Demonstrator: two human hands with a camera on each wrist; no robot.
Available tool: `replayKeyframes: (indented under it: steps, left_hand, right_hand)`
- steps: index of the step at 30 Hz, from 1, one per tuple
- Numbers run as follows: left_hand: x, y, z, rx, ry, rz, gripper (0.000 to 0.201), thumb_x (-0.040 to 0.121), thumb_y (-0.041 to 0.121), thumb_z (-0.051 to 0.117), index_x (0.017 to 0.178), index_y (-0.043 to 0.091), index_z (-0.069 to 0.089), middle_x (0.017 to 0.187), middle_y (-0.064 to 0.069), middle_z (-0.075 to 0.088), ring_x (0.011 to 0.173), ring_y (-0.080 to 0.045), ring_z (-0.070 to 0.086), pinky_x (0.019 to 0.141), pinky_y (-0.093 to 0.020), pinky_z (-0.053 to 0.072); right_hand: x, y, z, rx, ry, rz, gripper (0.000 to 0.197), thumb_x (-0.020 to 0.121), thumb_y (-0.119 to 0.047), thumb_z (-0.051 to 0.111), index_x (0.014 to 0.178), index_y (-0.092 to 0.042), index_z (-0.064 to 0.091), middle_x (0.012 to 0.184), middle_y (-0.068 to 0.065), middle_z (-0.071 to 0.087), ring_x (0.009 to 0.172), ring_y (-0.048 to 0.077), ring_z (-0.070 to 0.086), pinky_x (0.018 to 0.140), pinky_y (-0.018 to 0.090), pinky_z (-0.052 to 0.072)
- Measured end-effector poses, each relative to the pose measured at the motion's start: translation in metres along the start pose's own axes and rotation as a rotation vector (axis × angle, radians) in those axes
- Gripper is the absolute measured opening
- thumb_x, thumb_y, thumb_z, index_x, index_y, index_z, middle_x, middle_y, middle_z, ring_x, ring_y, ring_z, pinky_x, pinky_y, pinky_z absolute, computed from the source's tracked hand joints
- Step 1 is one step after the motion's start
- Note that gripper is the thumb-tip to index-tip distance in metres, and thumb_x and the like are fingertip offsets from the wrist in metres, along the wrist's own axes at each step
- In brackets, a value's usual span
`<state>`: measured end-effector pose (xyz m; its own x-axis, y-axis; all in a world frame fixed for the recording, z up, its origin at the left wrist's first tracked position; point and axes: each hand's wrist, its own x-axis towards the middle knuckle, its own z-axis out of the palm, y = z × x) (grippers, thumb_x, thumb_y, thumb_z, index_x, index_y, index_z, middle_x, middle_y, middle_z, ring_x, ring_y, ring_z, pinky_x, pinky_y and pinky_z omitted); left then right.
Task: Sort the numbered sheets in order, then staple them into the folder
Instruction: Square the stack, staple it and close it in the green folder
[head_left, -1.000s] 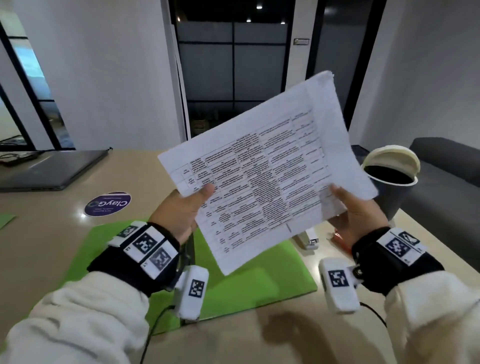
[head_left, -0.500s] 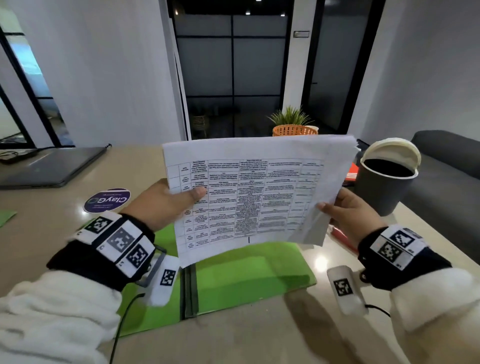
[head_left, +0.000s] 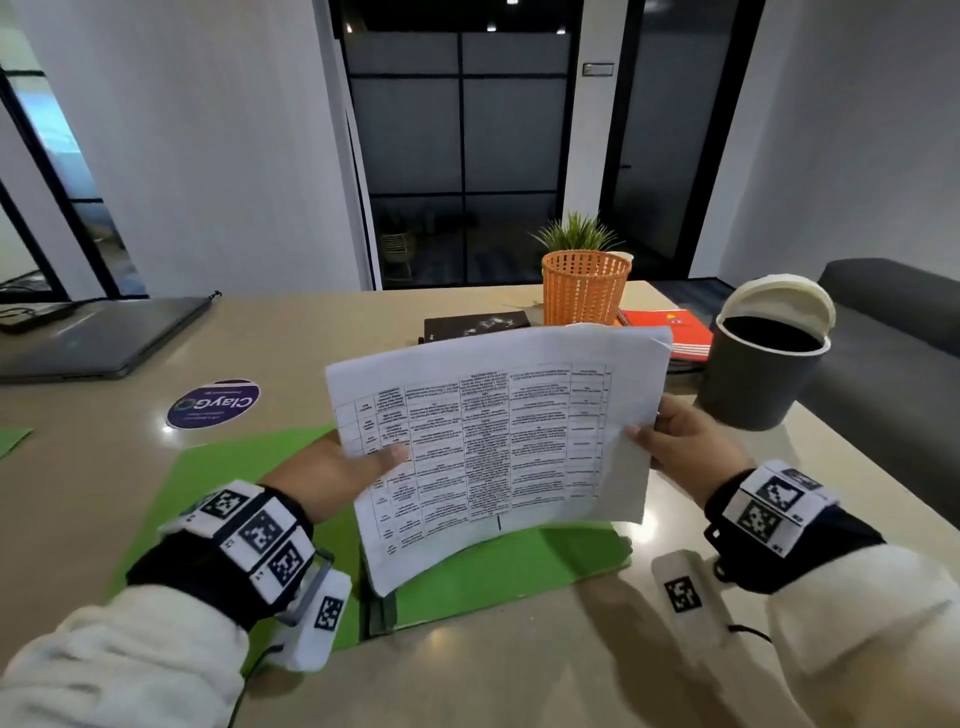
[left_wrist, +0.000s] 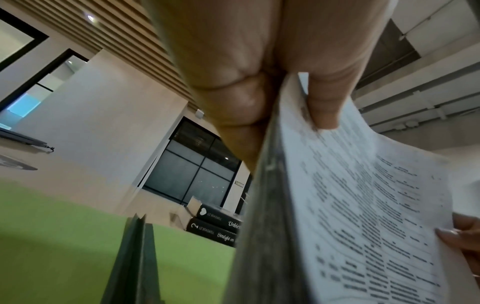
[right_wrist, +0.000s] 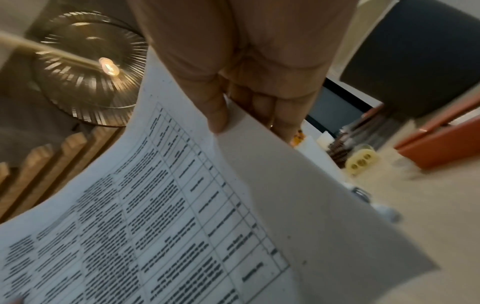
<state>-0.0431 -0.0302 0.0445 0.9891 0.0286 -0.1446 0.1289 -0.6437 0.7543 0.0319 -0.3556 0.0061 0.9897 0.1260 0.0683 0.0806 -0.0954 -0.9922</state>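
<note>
I hold a stack of printed sheets (head_left: 493, 447) with a table of text, tilted above the open green folder (head_left: 498, 577) on the table. My left hand (head_left: 332, 473) pinches the stack's left edge, thumb on the front and fingers behind. My right hand (head_left: 685, 447) pinches the right edge the same way. The left wrist view shows the sheets (left_wrist: 350, 205) edge-on between thumb and fingers, with the folder (left_wrist: 64, 246) below. In the right wrist view the thumb lies on the sheets (right_wrist: 168, 205), and a page corner curls back. The sheets' lower edge stands near the folder's spine.
A grey bin (head_left: 758, 374) with a white swing lid stands at the right. Behind the sheets are an orange basket (head_left: 584, 288) with a plant, a red notebook (head_left: 670, 332) and black books (head_left: 475, 325). A closed laptop (head_left: 98, 338) and a round purple sticker (head_left: 213, 404) lie left.
Both hands have lowered the sheets from raised and slanted to level and close above the folder. The basket and books behind have come into view.
</note>
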Motion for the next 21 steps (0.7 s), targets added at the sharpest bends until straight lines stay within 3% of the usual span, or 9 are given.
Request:
replayKeyframes:
  steps: [3,6,10,14,17,19,21]
  left_hand:
    - [0.001,0.005,-0.004,-0.049,0.131,-0.025,0.029,0.082,0.053,0.055,0.104,0.035,0.058,0.11,0.002,0.064,0.103,-0.021,0.059,0.095,-0.032,0.041]
    - [-0.001,0.013,-0.007,-0.009,0.166,-0.008,0.052,0.076,0.062,0.052,0.117,0.031,0.057,0.11,0.002,0.059,0.104,-0.021,0.056,0.094,-0.03,0.038]
    - [0.003,0.002,0.002,0.033,-0.002,0.003,0.031,0.083,0.051,0.055,0.112,0.039,0.055,0.116,0.008,0.06,0.105,-0.017,0.057,0.094,-0.029,0.04]
    - [0.009,-0.012,0.014,0.103,-0.067,-0.06,0.051,0.083,0.054,0.054,0.13,0.032,0.05,0.128,0.005,0.057,0.115,-0.02,0.054,0.102,-0.034,0.04]
    - [0.011,-0.014,0.016,0.103,-0.064,-0.086,0.053,0.085,0.054,0.05,0.132,0.029,0.049,0.127,0.005,0.057,0.116,-0.02,0.053,0.1,-0.03,0.039]
    - [0.01,-0.011,0.017,0.102,-0.043,-0.088,0.053,0.088,0.054,0.046,0.133,0.026,0.048,0.131,0.001,0.056,0.116,-0.021,0.053,0.097,-0.027,0.037]
    - [0.01,-0.009,0.018,0.089,-0.002,-0.075,0.052,0.09,0.052,0.043,0.132,0.022,0.049,0.131,-0.002,0.056,0.113,-0.022,0.054,0.091,-0.024,0.036]
  right_hand:
    - [0.0,-0.015,0.003,-0.043,0.073,-0.103,0.034,0.092,0.007,0.047,0.092,-0.024,0.061,0.079,-0.017,0.073,0.08,0.007,0.067,0.082,0.033,0.053]
    - [-0.001,-0.023,0.001,-0.084,0.123,-0.161,0.034,0.091,0.005,0.05,0.092,-0.027,0.061,0.086,-0.014,0.071,0.09,0.014,0.064,0.088,0.034,0.049]
    - [-0.004,-0.009,-0.001,-0.212,0.065,-0.027,0.033,0.089,0.005,0.053,0.1,-0.025,0.06,0.093,-0.007,0.068,0.091,0.02,0.064,0.091,0.039,0.049]
    - [-0.009,0.005,0.005,-0.153,0.024,0.133,0.033,0.09,0.012,0.048,0.113,-0.01,0.055,0.097,0.003,0.064,0.089,0.021,0.06,0.097,0.04,0.046]
    - [-0.005,0.01,0.006,-0.101,0.021,0.194,0.028,0.091,0.011,0.045,0.108,-0.01,0.055,0.108,0.011,0.061,0.1,0.028,0.057,0.101,0.045,0.043]
    - [-0.003,0.012,0.006,-0.148,0.027,0.196,0.025,0.093,0.007,0.046,0.098,-0.014,0.059,0.102,0.009,0.064,0.099,0.028,0.058,0.1,0.048,0.044]
    - [-0.001,0.013,0.005,-0.252,0.041,0.149,0.028,0.093,0.0,0.05,0.089,-0.026,0.061,0.092,0.003,0.067,0.092,0.027,0.061,0.094,0.048,0.048]
